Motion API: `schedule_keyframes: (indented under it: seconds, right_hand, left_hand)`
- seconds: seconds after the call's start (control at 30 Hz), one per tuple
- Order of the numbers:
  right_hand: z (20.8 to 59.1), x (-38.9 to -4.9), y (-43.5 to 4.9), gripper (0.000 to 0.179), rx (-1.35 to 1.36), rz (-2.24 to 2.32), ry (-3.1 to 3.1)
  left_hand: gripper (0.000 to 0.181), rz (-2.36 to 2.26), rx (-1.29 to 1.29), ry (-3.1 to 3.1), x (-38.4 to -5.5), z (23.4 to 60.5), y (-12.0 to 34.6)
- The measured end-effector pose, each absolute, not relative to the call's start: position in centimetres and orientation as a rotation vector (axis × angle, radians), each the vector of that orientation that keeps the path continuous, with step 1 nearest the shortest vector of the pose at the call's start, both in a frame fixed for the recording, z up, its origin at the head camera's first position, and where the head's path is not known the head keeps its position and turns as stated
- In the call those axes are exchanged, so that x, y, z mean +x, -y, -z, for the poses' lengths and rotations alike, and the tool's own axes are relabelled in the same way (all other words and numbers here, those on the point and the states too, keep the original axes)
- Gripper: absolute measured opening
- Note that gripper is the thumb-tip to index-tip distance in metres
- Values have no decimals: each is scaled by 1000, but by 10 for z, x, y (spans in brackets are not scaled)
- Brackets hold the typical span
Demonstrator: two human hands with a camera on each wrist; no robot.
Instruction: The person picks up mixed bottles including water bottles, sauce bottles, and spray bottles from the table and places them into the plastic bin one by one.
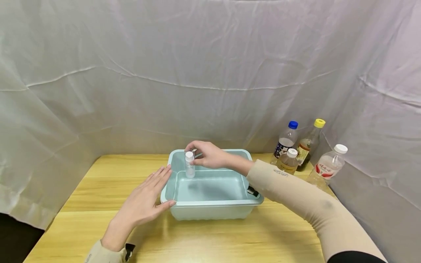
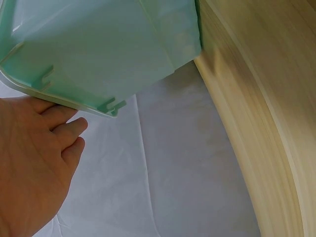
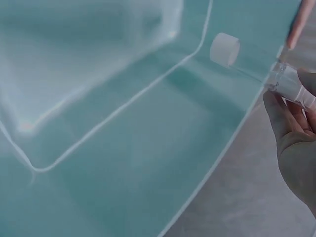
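The right hand pinches a small clear bottle by its upper end, over the left rear of the green basin, seemingly to keep it upright; the left hand rests straight-fingered at the basin's left rim, probably steadying it; rightward on the surface, a yellow-capped bottle contains dark liquid.

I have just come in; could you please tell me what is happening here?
A person's right hand holds a small clear plastic bottle with a white top at the far-left corner of a pale blue rectangular plastic tub. The left hand touches the tub's left side. Four capped, labelled bottles stand to the right.
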State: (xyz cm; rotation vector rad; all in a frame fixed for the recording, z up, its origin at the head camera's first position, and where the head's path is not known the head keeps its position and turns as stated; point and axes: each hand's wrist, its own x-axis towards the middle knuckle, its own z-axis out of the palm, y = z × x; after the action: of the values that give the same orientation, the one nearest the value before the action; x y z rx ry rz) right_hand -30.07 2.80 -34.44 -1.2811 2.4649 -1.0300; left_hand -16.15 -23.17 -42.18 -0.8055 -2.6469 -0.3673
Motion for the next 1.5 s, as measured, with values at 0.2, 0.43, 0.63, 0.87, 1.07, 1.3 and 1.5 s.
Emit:
schedule_keyframes:
  seconds: [0.2, 0.43, 0.63, 0.87, 1.07, 1.3, 1.5]
  right_hand:
    - [359, -308, -21, 40, -1267, 949, -2480]
    - [373, -312, -15, 38, -1274, 841, -2516]
    - [385, -316, -9, 36, -1299, 766, -2532]
    - [393, -317, -4, 37, -1280, 729, -2523]
    - [396, -319, -3, 41, -1258, 717, -2524]
    - [395, -319, -4, 50, -1231, 741, -2509]
    - [387, -317, -6, 51, -1218, 761, -2502]
  left_hand:
    - [91, 372, -798, 2670, -162, 421, 232]
    - [90, 367, -801, 2672, -161, 421, 232]
    - [89, 354, -811, 2646, -161, 422, 232]
    - [90, 354, -808, 2639, -161, 422, 231]
    - [89, 354, -815, 2626, -161, 423, 230]
    - [89, 361, -812, 2622, -161, 424, 231]
    - [89, 365, -812, 2635, -161, 423, 231]
